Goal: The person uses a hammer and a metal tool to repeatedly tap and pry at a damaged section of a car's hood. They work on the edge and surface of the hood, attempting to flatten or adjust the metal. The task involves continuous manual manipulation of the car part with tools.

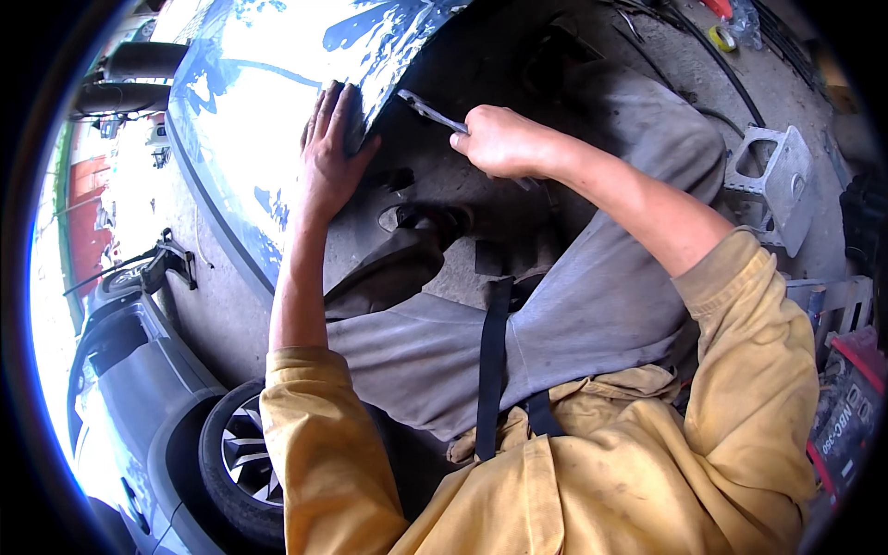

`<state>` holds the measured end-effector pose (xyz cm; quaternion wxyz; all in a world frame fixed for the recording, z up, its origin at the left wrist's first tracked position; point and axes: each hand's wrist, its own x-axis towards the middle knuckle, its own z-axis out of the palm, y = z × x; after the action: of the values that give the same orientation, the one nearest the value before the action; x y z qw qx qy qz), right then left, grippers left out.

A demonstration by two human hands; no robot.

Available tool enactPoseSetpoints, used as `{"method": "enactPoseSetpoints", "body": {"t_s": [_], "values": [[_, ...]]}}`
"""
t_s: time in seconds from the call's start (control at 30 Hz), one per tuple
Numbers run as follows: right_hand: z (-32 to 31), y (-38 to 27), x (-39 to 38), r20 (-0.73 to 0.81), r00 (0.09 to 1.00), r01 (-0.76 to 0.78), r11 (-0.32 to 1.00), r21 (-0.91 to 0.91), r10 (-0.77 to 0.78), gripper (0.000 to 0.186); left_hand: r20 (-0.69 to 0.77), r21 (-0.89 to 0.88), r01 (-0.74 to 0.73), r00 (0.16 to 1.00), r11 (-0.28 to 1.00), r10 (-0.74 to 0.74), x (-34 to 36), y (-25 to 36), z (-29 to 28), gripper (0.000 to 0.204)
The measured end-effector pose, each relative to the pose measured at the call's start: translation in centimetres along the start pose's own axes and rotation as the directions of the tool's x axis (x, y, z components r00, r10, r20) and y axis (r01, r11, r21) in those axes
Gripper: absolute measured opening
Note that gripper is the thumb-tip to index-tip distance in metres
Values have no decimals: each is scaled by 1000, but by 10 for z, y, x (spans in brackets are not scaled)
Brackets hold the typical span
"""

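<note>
A large, shiny silver-blue car body panel (250, 120) rises at the upper left, bright with reflections. My left hand (328, 153) lies on it near its right edge, fingers stretched out and thumb apart. To the right of that edge, my right hand (504, 143) is closed round metal pliers (431, 113). Their head points left and ends close to the panel's edge; I cannot tell whether they touch it. Part of a handle shows below my fist, while the rest is hidden in my palm.
A silver car with a dark wheel (242, 449) stands at the lower left. To my right are a grey metal bracket (772, 185) and a red and dark case (846, 416). Black hoses (721, 69) and a yellow tape roll (722, 38) lie on the floor at the upper right.
</note>
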<state>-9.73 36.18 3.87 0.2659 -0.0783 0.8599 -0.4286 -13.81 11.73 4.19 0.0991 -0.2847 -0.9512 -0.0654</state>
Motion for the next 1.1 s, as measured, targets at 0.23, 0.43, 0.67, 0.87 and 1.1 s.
{"method": "enactPoseSetpoints", "body": {"t_s": [0.23, 0.43, 0.67, 0.87, 1.1], "values": [[-9, -13, 0, 133, 990, -46, 999, -24, 48, 40, 10, 69, 31, 999, 997, -32, -7, 3, 2, 65], [-8, -8, 2, 103, 985, -143, 989, 25, 140, 37, 34, 5, 58, 998, 998, -58, -6, 6, 2, 80], [-6, 1, 2, -51, 991, 109, 957, -267, -128, 25, 9, 54, 52, 999, 997, -52, -6, 6, 9, 79], [-24, -23, 2, 116, 986, -84, 955, -284, 121, 35, 24, 59, 73, 997, 996, -75, -8, 5, 6, 78], [0, 6, 3, 7, 1000, -6, 999, -43, 6, 42, -3, 144, 68, 998, 987, -68, -13, 8, 5, 65]]}}
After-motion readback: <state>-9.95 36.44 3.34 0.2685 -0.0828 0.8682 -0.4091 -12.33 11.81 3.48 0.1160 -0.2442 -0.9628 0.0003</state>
